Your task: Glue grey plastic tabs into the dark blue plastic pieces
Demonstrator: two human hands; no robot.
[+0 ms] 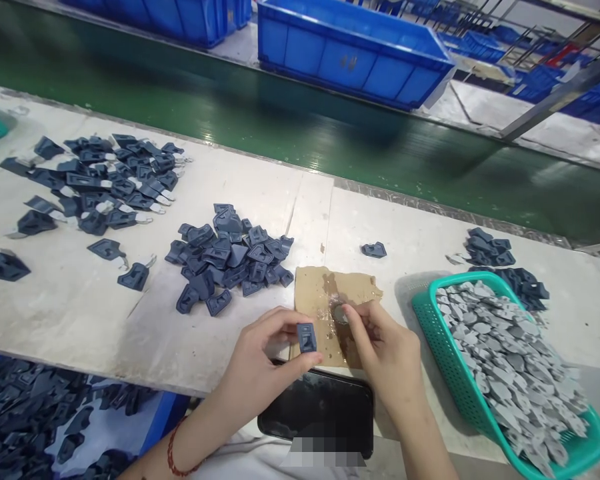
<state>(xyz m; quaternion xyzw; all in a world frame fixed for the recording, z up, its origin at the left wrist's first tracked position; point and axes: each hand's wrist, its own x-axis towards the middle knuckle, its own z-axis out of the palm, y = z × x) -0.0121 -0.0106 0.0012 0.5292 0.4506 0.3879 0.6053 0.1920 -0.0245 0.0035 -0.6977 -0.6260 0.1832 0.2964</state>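
My left hand (263,363) pinches a small dark blue plastic piece (307,337) between thumb and fingers, just above the table's front edge. My right hand (383,350) is closed in a pinch on a small grey metal piece (338,313), pressing it onto a wet patch of a brown cardboard scrap (325,293). A pile of loose dark blue plastic pieces (230,260) lies just beyond my left hand. A teal basket (443,353) full of grey metal pieces (510,360) sits to the right of my right hand.
A larger pile of blue pieces with metal inserts (110,183) lies far left. A black phone (317,413) rests at the table edge under my hands. A green conveyor belt (280,127) runs behind the table, with blue crates (350,50) beyond. More blue pieces (495,253) lie at right.
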